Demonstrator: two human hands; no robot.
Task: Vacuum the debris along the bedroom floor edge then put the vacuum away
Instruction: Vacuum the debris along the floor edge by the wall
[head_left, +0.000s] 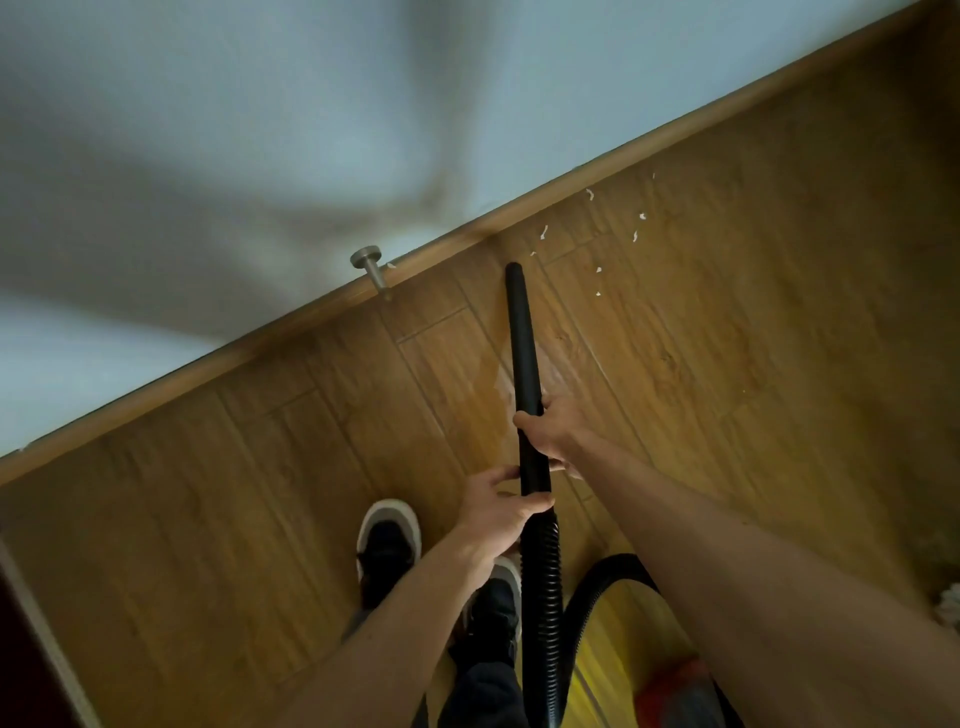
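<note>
R forearm, closest to lens, leads to right hand (550, 431), fingers wrapped round black tube (522, 332) approx mid-length. Left hand (498, 512) just below, thumb & fingers clamped on tube's end by ribbed hose (543, 597). Tube tip points at skirting board (623, 161); white scraps (589, 195) on floor (753, 338) just right of tip. Yellow vacuum (623, 649) beside shoes (387, 545).

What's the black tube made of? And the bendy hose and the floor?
The black tube: probably hard plastic, smooth with a dull sheen. The bendy hose: likely flexible plastic, ribbed. The floor: wood or wood-look laminate, grain and plank seams, slightly glossy.
</note>
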